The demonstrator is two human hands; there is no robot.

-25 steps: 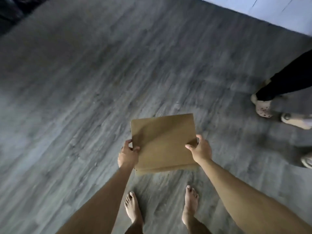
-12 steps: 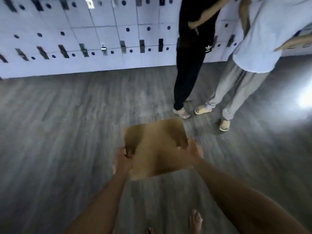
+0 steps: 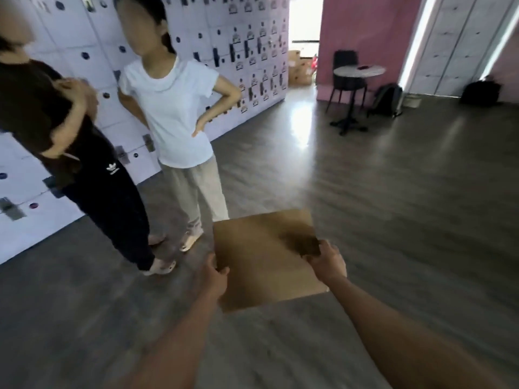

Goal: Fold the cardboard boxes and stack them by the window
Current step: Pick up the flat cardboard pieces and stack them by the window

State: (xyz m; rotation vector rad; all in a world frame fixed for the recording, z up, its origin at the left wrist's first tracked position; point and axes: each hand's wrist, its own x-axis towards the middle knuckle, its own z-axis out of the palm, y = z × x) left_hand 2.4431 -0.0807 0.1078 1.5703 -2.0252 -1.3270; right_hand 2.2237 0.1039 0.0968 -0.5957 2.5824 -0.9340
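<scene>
two people [image 3: 168, 113] left, open floor [image 3: 393, 206] right

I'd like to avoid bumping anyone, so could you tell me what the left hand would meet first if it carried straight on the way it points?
Probably nothing nearby: the left hand, gripping the cardboard, points ahead over bare floor. The two bystanders stand off to its left, though depth is unclear.

- Grey wood-look floor [image 3: 393, 209], glossy, with window glare far centre.
- White lockers [image 3: 247, 37] along the left wall.
- Pink wall [image 3: 365, 32] far right; bright doorway [image 3: 304, 21] beside it, cartons stacked within.
- Round table [image 3: 359, 71] and dark chair [image 3: 346, 71] against the pink wall.
- Backpack [image 3: 389, 100] on the floor just right of the table.
</scene>
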